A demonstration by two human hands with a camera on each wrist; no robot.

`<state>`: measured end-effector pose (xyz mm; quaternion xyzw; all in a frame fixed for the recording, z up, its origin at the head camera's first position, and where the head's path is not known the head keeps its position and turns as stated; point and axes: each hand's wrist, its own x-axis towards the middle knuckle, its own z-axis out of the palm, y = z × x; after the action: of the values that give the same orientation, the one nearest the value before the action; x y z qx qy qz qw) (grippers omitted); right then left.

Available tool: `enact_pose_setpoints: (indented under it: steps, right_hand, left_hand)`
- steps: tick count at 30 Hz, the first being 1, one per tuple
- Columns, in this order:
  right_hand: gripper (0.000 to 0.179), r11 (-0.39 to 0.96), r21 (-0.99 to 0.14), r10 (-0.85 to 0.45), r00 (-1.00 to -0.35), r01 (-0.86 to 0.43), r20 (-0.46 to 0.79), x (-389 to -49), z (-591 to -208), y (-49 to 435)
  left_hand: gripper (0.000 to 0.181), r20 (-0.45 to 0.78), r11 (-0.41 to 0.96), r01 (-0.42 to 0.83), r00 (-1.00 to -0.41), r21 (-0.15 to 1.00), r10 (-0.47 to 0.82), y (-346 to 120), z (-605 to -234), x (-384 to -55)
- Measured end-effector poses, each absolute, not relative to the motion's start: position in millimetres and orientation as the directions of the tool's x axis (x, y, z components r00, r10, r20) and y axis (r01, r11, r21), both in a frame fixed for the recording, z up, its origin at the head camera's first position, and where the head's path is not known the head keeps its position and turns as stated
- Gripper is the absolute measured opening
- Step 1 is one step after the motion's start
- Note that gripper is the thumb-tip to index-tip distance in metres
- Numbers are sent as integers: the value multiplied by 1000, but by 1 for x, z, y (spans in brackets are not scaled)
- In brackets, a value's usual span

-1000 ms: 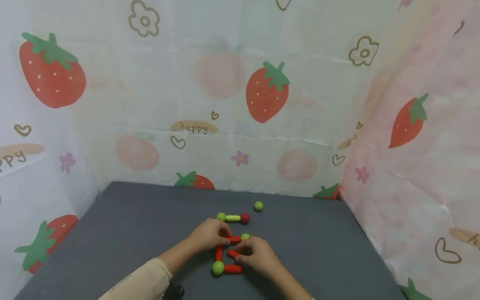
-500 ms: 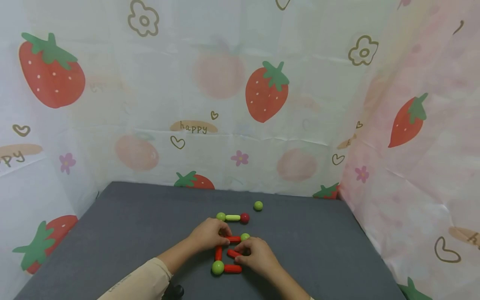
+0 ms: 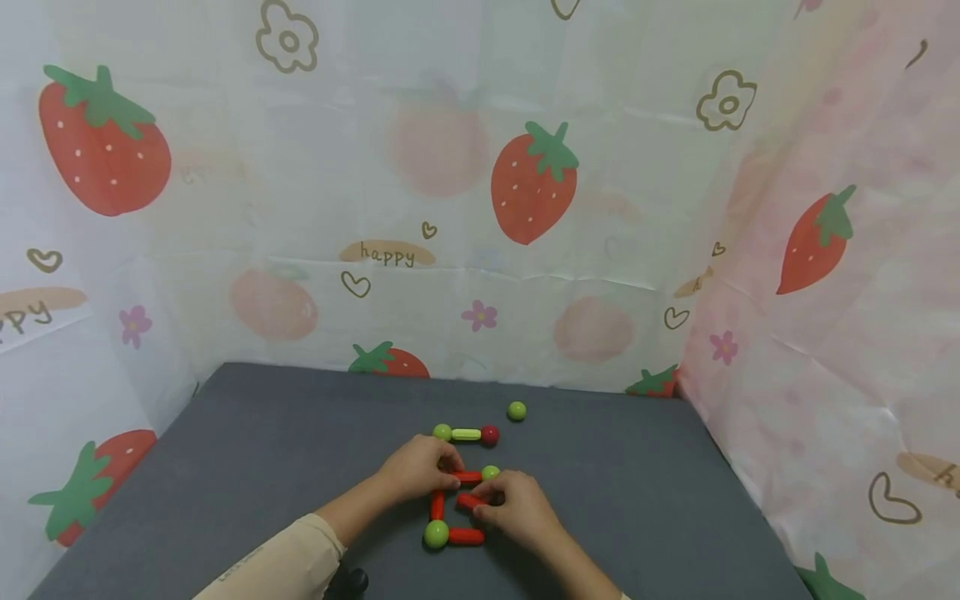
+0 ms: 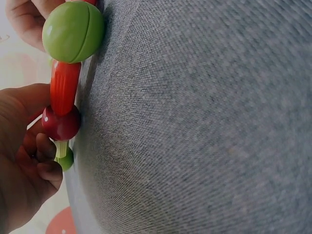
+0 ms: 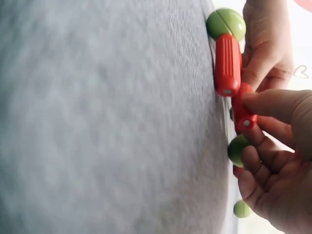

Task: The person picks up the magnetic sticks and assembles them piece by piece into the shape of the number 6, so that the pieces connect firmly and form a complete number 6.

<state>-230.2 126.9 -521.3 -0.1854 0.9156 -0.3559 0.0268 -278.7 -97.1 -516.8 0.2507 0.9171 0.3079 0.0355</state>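
In the head view, red magnetic rods and green balls form an angular frame, with a green ball (image 3: 437, 535) at its near left corner and a red rod (image 3: 467, 537) running right from it. My left hand (image 3: 418, 469) grips the frame's far left corner. There, a dark red ball (image 4: 61, 123) joins a ribbed red rod (image 4: 65, 87) in the left wrist view. Between thumb and fingers my right hand (image 3: 521, 510) pinches a loose red rod (image 5: 245, 106), its silvery end showing. Just beyond lies a green ball (image 3: 490, 473) at the end of another red rod (image 3: 469, 478).
Farther back lies a pale green rod (image 3: 466, 435) between a green ball (image 3: 442, 432) and a red ball (image 3: 490, 435). A single green ball (image 3: 517, 411) rests behind them. A black object (image 3: 357, 581) sits by the left sleeve. Strawberry-printed sheets (image 3: 637, 208) enclose the grey table (image 3: 300, 433).
My right hand has shifted slightly up and away with the red rod, which has turned a little. The left hand stays in place on the frame.
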Motion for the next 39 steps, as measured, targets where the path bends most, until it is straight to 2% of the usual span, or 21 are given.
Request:
enact_pose_setpoints:
  steps: [9,18,39]
  right_hand:
    - [19,688,-686,-264,-962,-236,66,-227,-514,140]
    - [17,629,-764,-211,-977,-144,10,-225,-516,158]
    - [14,626,-780,-88,-995,-13,-54,-224,-520,163]
  left_hand:
    - [10,64,673,436,-863,597,502,-97,-514,-280]
    - [12,72,667,434,-865,606,497,-96,-513,-279]
    - [12,71,673,432,-867,600,493,-95,-516,-280]
